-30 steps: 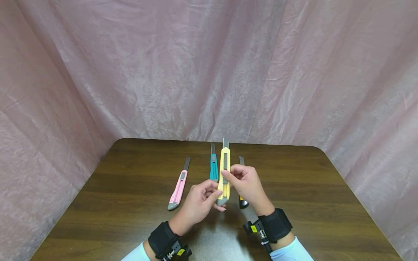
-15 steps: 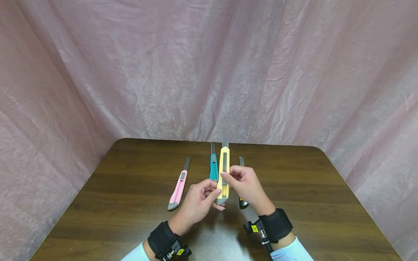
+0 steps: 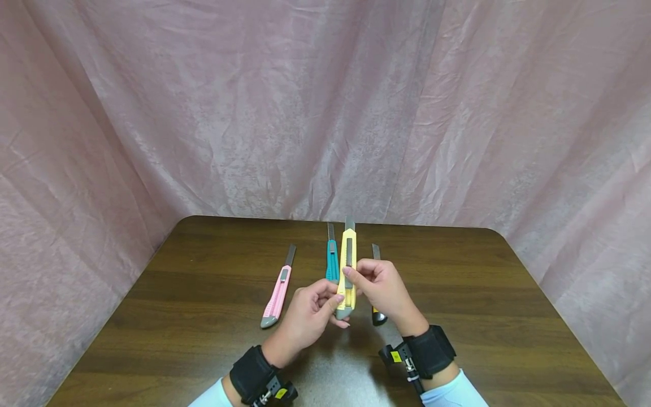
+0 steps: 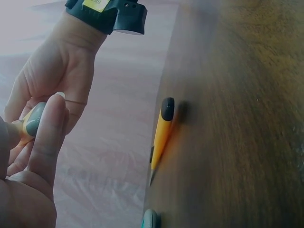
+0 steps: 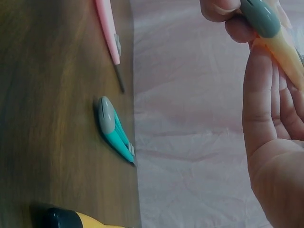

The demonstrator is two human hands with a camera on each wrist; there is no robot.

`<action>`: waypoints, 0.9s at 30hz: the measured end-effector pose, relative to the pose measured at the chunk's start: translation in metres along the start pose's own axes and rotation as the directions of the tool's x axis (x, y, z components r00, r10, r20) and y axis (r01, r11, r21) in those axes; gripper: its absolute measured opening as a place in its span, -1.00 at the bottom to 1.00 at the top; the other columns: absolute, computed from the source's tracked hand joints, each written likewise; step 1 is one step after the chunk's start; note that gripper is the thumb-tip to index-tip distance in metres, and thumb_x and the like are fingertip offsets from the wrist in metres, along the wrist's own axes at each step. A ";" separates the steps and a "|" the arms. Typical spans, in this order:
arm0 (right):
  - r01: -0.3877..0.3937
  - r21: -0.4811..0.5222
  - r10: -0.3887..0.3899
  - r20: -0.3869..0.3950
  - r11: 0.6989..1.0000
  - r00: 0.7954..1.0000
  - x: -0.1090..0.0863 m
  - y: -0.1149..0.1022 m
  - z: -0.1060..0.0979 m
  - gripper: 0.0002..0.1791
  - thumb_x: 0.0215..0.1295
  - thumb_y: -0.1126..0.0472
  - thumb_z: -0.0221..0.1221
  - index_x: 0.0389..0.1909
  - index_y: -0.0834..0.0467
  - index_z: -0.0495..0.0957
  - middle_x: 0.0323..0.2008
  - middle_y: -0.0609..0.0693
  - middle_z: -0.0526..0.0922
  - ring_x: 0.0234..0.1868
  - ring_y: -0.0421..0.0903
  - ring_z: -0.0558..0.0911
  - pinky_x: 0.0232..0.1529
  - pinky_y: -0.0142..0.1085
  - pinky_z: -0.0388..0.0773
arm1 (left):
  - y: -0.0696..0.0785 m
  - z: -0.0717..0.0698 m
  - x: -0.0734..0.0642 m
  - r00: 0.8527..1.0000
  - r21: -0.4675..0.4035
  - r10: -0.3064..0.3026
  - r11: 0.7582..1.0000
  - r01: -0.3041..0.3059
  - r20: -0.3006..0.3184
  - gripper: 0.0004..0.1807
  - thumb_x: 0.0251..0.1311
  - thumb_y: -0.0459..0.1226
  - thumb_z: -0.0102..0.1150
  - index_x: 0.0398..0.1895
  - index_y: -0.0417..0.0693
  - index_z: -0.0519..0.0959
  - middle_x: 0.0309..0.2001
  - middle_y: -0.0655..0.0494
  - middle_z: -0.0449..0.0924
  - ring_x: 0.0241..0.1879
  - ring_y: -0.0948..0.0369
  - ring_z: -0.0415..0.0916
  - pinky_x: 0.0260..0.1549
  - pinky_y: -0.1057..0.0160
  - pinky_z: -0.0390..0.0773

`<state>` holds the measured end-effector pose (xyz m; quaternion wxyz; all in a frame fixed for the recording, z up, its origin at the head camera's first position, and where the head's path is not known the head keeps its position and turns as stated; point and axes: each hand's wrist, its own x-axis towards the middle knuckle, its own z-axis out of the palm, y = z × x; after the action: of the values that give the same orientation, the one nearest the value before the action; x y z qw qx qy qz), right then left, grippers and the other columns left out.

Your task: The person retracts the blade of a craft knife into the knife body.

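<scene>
Both hands hold a yellow utility knife (image 3: 348,254) with a grey end cap and its blade extended, pointing away from the person. The left hand (image 3: 309,311) pinches it low, near the grey cap. Higher up, the thumb and fingers of the right hand (image 3: 383,285) pinch the body by the slider. Behind it on the table lies a teal utility knife (image 3: 332,260), its lower end hidden by the left fingers. Left of the hands is a pink utility knife (image 3: 277,294). A yellow and black utility knife (image 4: 164,128) lies partly behind the right hand.
The dark brown wooden table (image 3: 213,294) has rounded far corners. A pink curtain (image 3: 305,113) hangs behind its far edge and along the sides. The knives lying on the table have their blades out, pointing to the far edge.
The yellow knife has shifted very slightly to the left and down in the head view, with both hands keeping their grip. The knives on the table have stayed put.
</scene>
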<state>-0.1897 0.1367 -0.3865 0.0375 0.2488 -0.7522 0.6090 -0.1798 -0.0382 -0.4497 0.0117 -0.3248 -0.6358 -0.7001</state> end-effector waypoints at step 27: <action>0.014 -0.022 -0.014 0.022 1.000 1.000 0.002 0.032 -0.001 -0.83 0.32 0.16 0.19 -0.45 0.12 0.59 -0.61 0.00 0.58 -0.65 -0.11 0.51 -0.68 -0.35 0.56 | 0.033 0.001 0.000 0.998 0.038 -0.063 0.997 0.064 -0.027 -0.91 0.25 -0.56 0.04 -0.20 -0.36 0.44 -0.34 -0.19 0.59 -0.49 -0.09 0.59 -0.55 0.08 0.67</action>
<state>-0.2051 0.1418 -0.4147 0.0365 0.2602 -0.7576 0.5974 -0.1654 -0.0433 -0.4207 0.0041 -0.2949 -0.6592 -0.6918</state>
